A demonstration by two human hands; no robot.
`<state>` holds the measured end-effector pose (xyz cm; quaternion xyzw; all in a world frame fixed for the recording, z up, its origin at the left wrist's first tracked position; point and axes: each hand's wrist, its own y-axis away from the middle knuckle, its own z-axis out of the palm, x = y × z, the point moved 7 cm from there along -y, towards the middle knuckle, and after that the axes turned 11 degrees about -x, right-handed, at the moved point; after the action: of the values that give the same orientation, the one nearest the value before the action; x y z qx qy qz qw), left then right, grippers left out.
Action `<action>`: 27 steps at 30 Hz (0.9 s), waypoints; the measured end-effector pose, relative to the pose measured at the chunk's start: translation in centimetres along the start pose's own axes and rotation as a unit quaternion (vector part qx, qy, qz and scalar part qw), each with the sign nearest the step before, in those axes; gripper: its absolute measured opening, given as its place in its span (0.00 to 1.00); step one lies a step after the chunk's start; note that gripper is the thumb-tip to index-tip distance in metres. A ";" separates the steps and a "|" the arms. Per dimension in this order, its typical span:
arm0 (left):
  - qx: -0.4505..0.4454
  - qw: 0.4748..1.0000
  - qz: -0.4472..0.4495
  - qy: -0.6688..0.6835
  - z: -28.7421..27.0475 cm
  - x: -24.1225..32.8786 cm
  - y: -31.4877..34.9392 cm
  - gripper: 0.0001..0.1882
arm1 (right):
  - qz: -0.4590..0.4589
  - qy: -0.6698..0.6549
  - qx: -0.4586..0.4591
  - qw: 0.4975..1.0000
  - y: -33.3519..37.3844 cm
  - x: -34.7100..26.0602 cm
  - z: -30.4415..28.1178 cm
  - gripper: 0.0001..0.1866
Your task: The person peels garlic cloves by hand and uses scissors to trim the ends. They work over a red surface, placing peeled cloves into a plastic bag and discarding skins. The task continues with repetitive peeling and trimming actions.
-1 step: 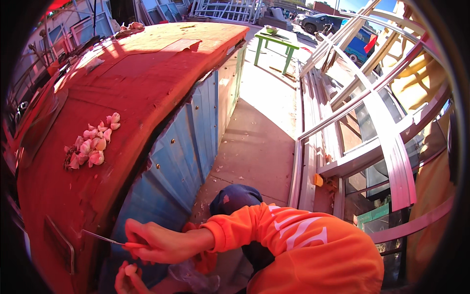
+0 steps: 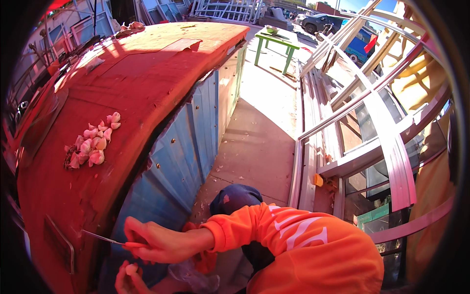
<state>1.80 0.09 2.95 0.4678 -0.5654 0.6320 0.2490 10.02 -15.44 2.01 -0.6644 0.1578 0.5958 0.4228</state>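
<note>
My right hand (image 2: 159, 241) is closed around the red handle of a small knife (image 2: 104, 238). Its thin blade points left, over the near edge of the red-covered surface (image 2: 142, 93). Just below, my left hand (image 2: 128, 283) pinches a pale garlic clove (image 2: 131, 269) between its fingertips; the picture's lower edge cuts this hand off. The blade is apart from the clove. On the red surface, up and left of both hands, lies a small heap of garlic cloves (image 2: 88, 145), pinkish white, some with skin on.
Blue corrugated metal (image 2: 183, 127) forms the red surface's side. White frames (image 2: 372, 98) lean along the right. A green table (image 2: 276, 38) bearing a green bowl (image 2: 271, 30) stands farther off. Below my right wrist lies a clear plastic bag (image 2: 196, 278). A bent metal handle (image 2: 63, 245) lies at near left.
</note>
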 end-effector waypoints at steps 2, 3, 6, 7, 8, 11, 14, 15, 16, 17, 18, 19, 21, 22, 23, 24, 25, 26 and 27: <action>-0.009 1.000 0.003 -0.002 0.2 0.3 0.1 0.12 | -0.035 0.045 -0.004 0.998 -0.4 -0.4 0.0 0.12; -0.008 1.000 0.006 0.000 0.2 0.3 0.1 0.13 | -0.039 0.056 -0.014 0.998 -0.5 -0.4 0.1 0.13; -0.011 1.000 0.011 -0.013 0.3 0.3 0.2 0.13 | -0.060 0.059 -0.026 0.996 -0.8 -0.4 0.4 0.17; -0.016 0.999 0.012 -0.030 0.2 0.3 0.2 0.13 | -0.074 0.040 -0.020 0.996 -0.9 -0.4 0.6 0.18; -0.021 0.998 0.011 -0.049 0.2 0.3 0.1 0.13 | -0.087 0.018 -0.012 0.996 -0.8 -0.4 0.7 0.20; -0.033 0.997 -0.001 -0.073 0.0 0.1 0.1 0.14 | -0.065 0.023 -0.016 0.997 -0.9 -0.2 0.5 0.21; -0.031 0.998 -0.004 -0.061 -0.2 -0.6 0.2 0.13 | -0.073 0.044 -0.016 0.996 -0.9 -0.3 0.7 0.21; -0.034 0.997 -0.004 -0.068 -0.1 -0.6 0.1 0.13 | -0.073 0.050 -0.017 0.996 -1.0 -0.3 0.7 0.21; -0.037 0.996 -0.003 -0.075 -0.1 -0.6 0.1 0.13 | -0.073 0.055 -0.019 0.996 -0.9 -0.3 0.7 0.21; -0.041 0.996 -0.001 -0.082 0.0 -0.5 0.1 0.13 | -0.075 0.062 -0.019 0.995 -0.9 -0.3 0.7 0.21; -0.047 0.995 -0.007 -0.083 0.1 -0.5 0.2 0.13 | -0.073 0.058 -0.019 0.995 -0.8 -0.4 0.6 0.21; -0.053 0.995 -0.014 -0.084 0.3 -0.6 0.3 0.13 | -0.071 0.054 -0.019 0.996 -0.6 -0.5 0.5 0.21; -0.060 0.995 -0.012 -0.084 0.6 -0.5 0.4 0.13 | -0.073 0.048 -0.019 0.996 -0.4 -0.5 0.4 0.21; -0.060 0.995 -0.005 -0.082 0.9 -0.4 0.5 0.13 | -0.075 0.047 -0.020 0.996 -0.3 -0.5 0.3 0.21; -0.059 0.995 0.001 -0.080 1.0 -0.5 0.6 0.13 | -0.078 0.046 -0.022 0.996 -0.2 -0.4 0.3 0.21; -0.065 0.997 -0.011 -0.046 0.9 -1.6 0.5 0.13 | -0.060 0.047 -0.022 0.997 -0.2 -0.2 0.1 0.20; -0.062 0.998 -0.023 -0.023 -0.1 -2.7 0.2 0.13 | -0.047 0.039 -0.031 0.998 -0.5 0.0 0.6 0.20; -0.058 0.998 -0.037 0.000 -0.8 -3.6 0.4 0.14 | -0.032 0.030 -0.041 0.998 -0.8 0.2 0.9 0.19; -0.063 0.997 -0.024 0.031 -0.8 -4.4 0.8 0.14 | -0.017 0.059 -0.015 0.998 -0.8 0.2 -0.1 0.18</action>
<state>2.78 1.62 -1.27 0.4453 -0.5843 0.6032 0.3105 10.72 -14.97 2.13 -0.7070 0.1617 0.5507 0.4131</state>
